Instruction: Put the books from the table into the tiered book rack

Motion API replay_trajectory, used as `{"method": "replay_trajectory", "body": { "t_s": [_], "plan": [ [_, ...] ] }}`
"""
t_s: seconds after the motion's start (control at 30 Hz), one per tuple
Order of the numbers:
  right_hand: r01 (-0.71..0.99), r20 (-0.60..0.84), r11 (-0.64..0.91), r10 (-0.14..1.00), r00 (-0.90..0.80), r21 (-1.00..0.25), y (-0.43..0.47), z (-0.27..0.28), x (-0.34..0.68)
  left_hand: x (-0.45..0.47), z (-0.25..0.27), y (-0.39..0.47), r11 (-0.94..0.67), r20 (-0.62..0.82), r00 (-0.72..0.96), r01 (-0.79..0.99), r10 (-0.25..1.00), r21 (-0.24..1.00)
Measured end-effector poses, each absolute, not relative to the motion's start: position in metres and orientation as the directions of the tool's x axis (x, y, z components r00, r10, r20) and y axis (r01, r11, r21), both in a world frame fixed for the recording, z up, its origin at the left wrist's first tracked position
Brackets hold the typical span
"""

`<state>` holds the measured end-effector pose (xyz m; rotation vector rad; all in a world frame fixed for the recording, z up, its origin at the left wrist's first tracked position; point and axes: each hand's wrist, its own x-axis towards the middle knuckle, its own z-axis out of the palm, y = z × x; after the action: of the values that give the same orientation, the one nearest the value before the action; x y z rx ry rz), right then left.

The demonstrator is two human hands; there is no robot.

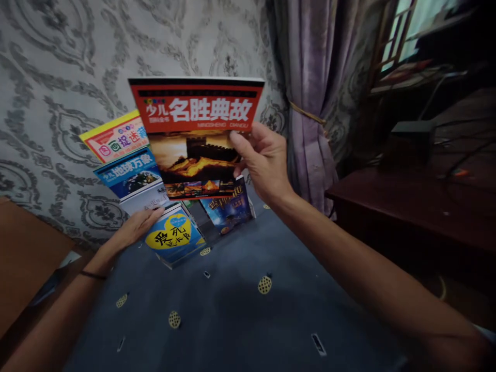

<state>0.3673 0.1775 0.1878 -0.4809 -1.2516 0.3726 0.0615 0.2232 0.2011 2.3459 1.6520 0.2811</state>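
Note:
My right hand (267,160) is closed on the right edge of a red-topped book (201,160), with the thumb on its front cover, which pictures a wall at sunset. The book is held up above the bed. My left hand (141,225) lies with fingers stretched against a row of books, touching the top left of a blue book with a yellow heart (174,235). Behind it are a pale book (141,199), a blue book with a globe (134,173) and a yellow-and-pink book (116,139). A dark blue book (228,209) stands tilted to the right, partly hidden by the held book.
The blue-grey cloth (232,320) has a pineapple pattern. Patterned wallpaper (96,62) covers the wall behind. A tied purple curtain (313,103) hangs right of the books. On the right stands a dark red table (406,206); a brown wooden board (31,253) is at left.

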Motion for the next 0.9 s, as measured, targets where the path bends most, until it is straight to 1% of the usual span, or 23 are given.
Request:
{"method": "replay_trajectory", "body": {
  "t_s": [0.03,0.07,0.17,0.3,0.4,0.47,0.53,0.63,0.7,0.8,0.9],
  "plan": [
    [-0.032,0.801,0.834,0.539,0.26,-0.551,0.18,0.186,0.365,0.065,0.203,0.223,-0.305,-0.048,0.344,0.881,0.938,0.362],
    [-0.056,0.793,0.825,0.558,0.243,-0.563,0.182,0.184,0.363,0.068,0.204,0.224,-0.294,-0.093,0.352,0.877,0.931,0.38],
    [-0.116,0.782,0.805,0.593,0.193,-0.582,0.193,0.18,0.353,0.071,0.205,0.229,-0.252,-0.162,0.334,0.888,0.929,0.384],
    [-0.152,0.78,0.792,0.609,0.145,-0.591,0.208,0.179,0.333,0.066,0.202,0.235,-0.213,-0.201,0.31,0.894,0.929,0.395],
    [-0.17,0.784,0.791,0.609,0.123,-0.587,0.214,0.182,0.317,0.064,0.202,0.231,-0.257,-0.202,0.368,0.867,0.908,0.426],
    [-0.168,0.794,0.8,0.596,0.12,-0.576,0.216,0.185,0.307,0.065,0.203,0.226,-0.304,-0.177,0.404,0.857,0.897,0.415],
    [-0.14,0.807,0.815,0.578,0.125,-0.562,0.218,0.187,0.299,0.065,0.202,0.221,-0.334,-0.116,0.395,0.874,0.911,0.352],
    [-0.069,0.821,0.828,0.561,0.105,-0.557,0.222,0.189,0.288,0.063,0.195,0.218,-0.359,0.011,0.364,0.913,0.931,0.195],
    [-0.039,0.823,0.826,0.563,0.075,-0.562,0.225,0.188,0.281,0.061,0.19,0.218,-0.389,0.085,0.382,0.917,0.92,0.091],
    [-0.038,0.824,0.825,0.565,0.032,-0.564,0.231,0.184,0.268,0.058,0.183,0.217,-0.398,0.14,0.399,0.917,0.906,-0.037],
    [-0.086,0.818,0.815,0.575,-0.002,-0.573,0.237,0.181,0.256,0.057,0.178,0.214,-0.378,0.182,0.394,0.919,0.901,-0.115]
  ]
}}
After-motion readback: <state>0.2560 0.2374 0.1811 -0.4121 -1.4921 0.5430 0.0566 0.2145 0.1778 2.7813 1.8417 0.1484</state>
